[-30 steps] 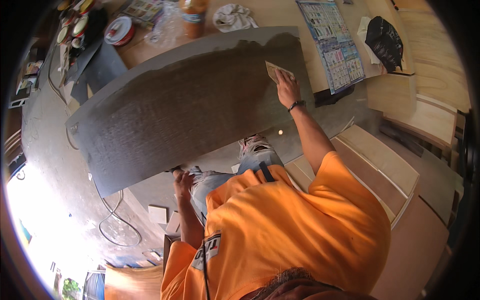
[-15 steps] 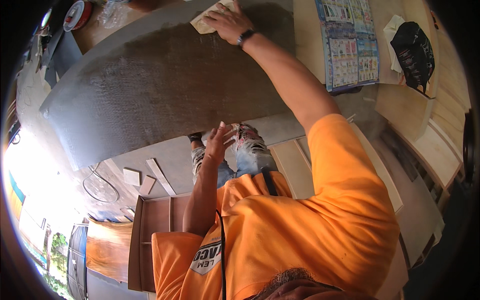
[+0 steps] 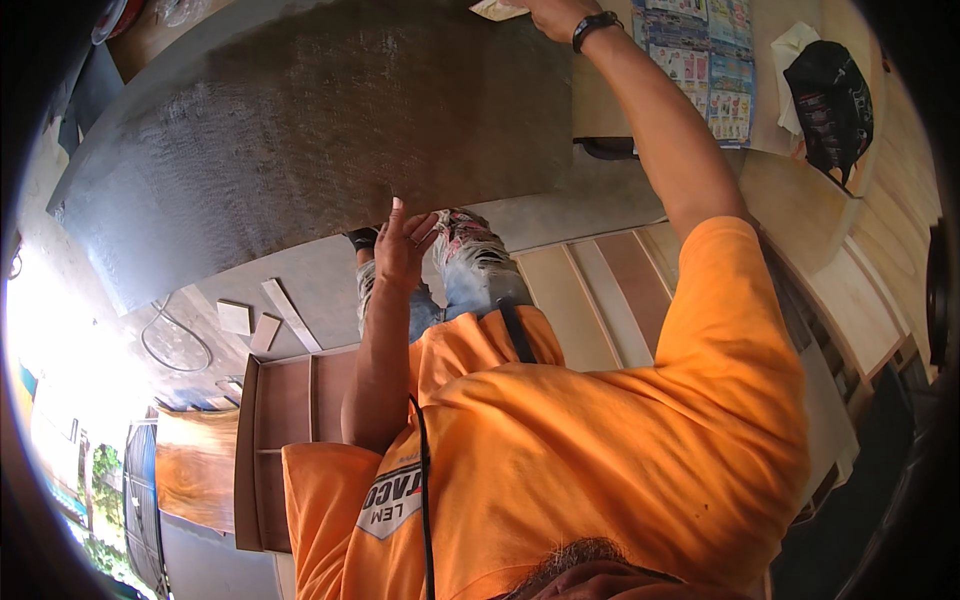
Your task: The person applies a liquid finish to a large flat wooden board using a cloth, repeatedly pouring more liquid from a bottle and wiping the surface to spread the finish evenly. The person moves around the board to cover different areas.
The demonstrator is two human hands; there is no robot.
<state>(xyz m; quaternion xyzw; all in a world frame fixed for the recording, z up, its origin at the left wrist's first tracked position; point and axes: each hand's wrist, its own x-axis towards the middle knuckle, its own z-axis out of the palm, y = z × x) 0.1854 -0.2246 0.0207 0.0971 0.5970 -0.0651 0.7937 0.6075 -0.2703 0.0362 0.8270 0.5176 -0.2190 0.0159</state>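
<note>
A large dark brown-grey panel [image 3: 300, 130] lies in front of me, its surface streaked with a wet-looking sheen. At its far right edge my right hand [image 3: 556, 15], with a dark band at the wrist, holds a folded beige cloth [image 3: 497, 10]. The top of the picture cuts off part of that hand and the cloth. My left hand [image 3: 403, 250] is at the panel's near edge, thumb up and fingers apart, with nothing in it. Whether it touches the edge I cannot tell.
Printed colour sheets [image 3: 705, 70] and a black bag [image 3: 830, 105] lie on the wooden surface at the right. Wooden panels with strips [image 3: 600, 290] stand beside my legs. Small wood offcuts [image 3: 235, 318] and a looped cable [image 3: 175, 338] lie on the floor at left.
My right hand has moved right and farther out with the cloth, to the panel's far right edge. The view has shifted; my left hand remains open by the near edge.
</note>
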